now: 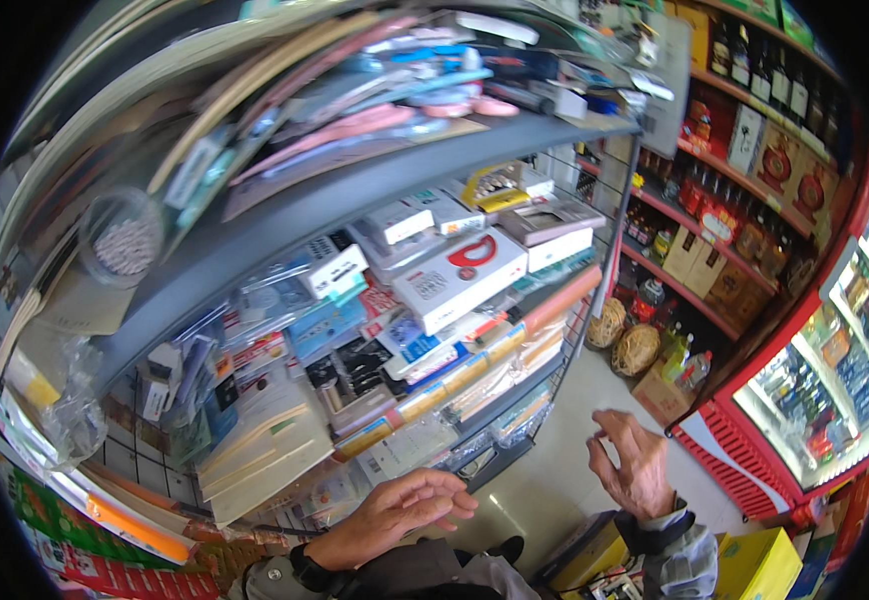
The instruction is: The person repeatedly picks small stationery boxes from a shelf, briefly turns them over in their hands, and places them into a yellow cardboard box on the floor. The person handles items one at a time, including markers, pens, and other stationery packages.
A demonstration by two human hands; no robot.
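Observation:
My left hand [397, 514] hangs in the air before the lower part of a grey metal shelf rack, its fingers apart and nothing in it. Over the tiled floor to the right, my right hand [633, 465] is also free, thumb and fingers spread. Nearest my left hand are stacked paper envelopes [269, 442] and plastic-wrapped stationery. Above them lie a white box with a red shape on it [461, 277], an orange-brown paper roll [562, 296] and flat boxes. The upper shelf [374, 169] bears blurred pink and blue goods and a clear tub of small white pieces [125, 240].
A red drinks fridge [742, 450] with glass doors stands at right. Behind it, red-edged shelves [734, 165] hold bottles and boxes. Two round woven-wrapped jars [635, 350] and a cardboard box [659, 394] sit on the floor. A yellow box [761, 562] stands near my right sleeve.

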